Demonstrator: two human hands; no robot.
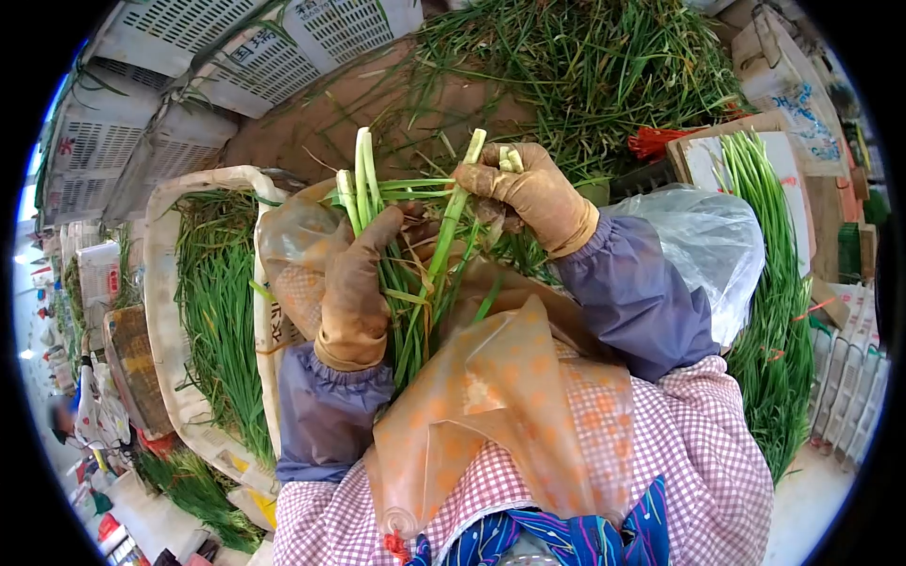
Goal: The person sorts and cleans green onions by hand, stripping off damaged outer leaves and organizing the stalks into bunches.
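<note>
Both hands wear stained tan rubber gloves. My left hand [360, 269] is closed round several green stalks [363, 179] whose pale ends point up, their leaves trailing down over my lap. To the right, my right hand [528, 193] pinches a thicker stalk [450, 222] near its pale top, and more short pale ends show between its fingers. Leaves of that stalk run down to the left, beside the left hand's bunch. Beneath both hands an orange-patterned plastic apron [500, 396] covers my lap.
At the left stands a white basket [269, 349] of green stalks. A heap of loose leaves [604, 85] lies ahead. Long bundled stalks [769, 377] and a clear plastic bag [703, 245] are at the right. White crates [250, 71] line the upper left; a person [90, 406] is far left.
</note>
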